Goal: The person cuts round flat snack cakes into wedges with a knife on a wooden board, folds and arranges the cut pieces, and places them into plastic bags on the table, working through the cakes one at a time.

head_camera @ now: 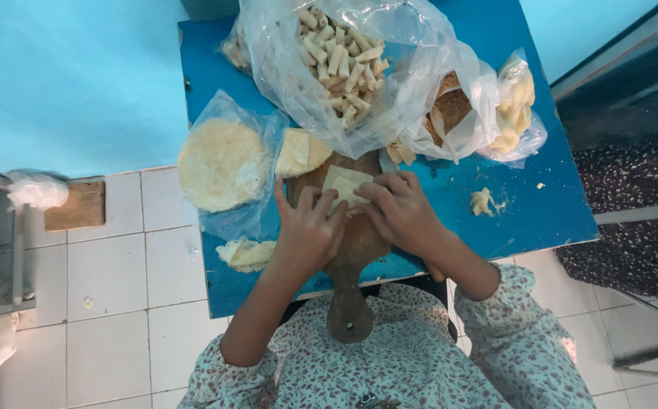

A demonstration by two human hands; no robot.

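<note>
Both hands meet over 1 pale square pastry sheet (346, 184) on the wooden board (353, 250): the left hand (310, 231) and the right hand (398, 208) each keep a narrow grip with fingertips pinching the sheet's near edge. Just beyond the grip lies a clear bag of small rolls (344, 64), to its left a round stack of wrappers (221, 163), all on the blue worktop (541, 204).
</note>
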